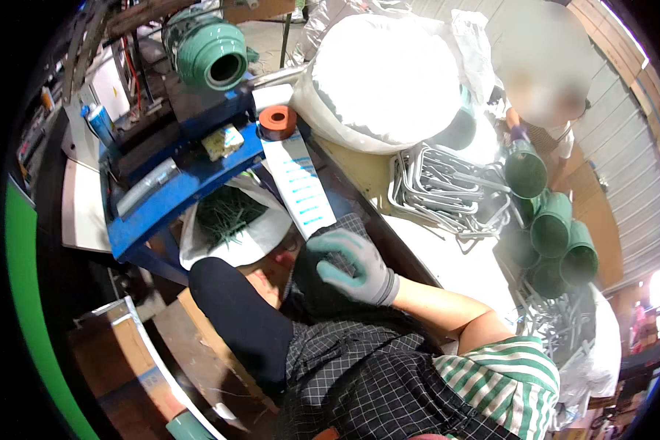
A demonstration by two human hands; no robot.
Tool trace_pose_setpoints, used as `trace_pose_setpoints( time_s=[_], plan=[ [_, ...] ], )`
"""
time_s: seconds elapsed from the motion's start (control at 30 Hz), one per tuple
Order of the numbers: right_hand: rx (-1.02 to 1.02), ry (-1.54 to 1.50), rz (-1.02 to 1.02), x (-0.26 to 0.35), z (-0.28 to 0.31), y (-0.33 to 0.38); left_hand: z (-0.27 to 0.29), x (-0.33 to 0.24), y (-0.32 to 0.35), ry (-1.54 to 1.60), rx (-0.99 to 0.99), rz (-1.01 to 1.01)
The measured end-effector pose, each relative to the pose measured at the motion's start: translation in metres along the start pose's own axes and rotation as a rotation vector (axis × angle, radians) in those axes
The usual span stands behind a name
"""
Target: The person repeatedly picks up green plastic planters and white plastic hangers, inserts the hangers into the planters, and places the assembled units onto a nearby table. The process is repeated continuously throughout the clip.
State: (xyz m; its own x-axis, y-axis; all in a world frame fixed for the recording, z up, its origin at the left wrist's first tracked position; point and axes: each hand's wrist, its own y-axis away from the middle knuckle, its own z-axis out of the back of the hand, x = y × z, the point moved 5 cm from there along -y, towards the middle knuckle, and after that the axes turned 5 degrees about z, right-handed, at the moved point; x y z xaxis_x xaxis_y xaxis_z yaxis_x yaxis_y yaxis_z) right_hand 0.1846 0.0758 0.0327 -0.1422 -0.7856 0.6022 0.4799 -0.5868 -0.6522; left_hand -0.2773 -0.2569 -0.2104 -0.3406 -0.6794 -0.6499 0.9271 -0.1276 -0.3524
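My right hand, in a grey glove with a green palm, rests on my raised right knee, over the dark checked apron. Its fingers are spread a little and nothing shows in them. Just beyond it lies a long white strip with blue marks, with an orange-brown tape roll at its far end. Left of the strip, a white bag holds thin dark green pieces. My left hand does not show. A rounded green object is cut off at the lower edge.
A blue machine bed bears a green ring-shaped part above it. On the right bench lie bent metal wire handles, a large white sack and stacked green buckets. A co-worker holds another bucket. A cardboard box stands lower left.
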Motion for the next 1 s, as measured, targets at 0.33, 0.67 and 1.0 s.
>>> trace_pose_setpoints(
  time_s=[0.33,0.67,1.0],
  plan=[
    [0.114,-0.563,-0.146,0.02,-0.109,-0.02,0.114,-0.255,-0.001,0.721,0.331,-0.272],
    [-0.074,-2.078,-1.173,-0.029,-0.152,0.101,-0.035,-0.401,0.049,0.891,1.745,-0.263],
    [0.052,0.005,-0.239,-0.001,0.008,0.056,0.001,-0.409,0.135,1.084,1.25,-0.336]
  ],
)
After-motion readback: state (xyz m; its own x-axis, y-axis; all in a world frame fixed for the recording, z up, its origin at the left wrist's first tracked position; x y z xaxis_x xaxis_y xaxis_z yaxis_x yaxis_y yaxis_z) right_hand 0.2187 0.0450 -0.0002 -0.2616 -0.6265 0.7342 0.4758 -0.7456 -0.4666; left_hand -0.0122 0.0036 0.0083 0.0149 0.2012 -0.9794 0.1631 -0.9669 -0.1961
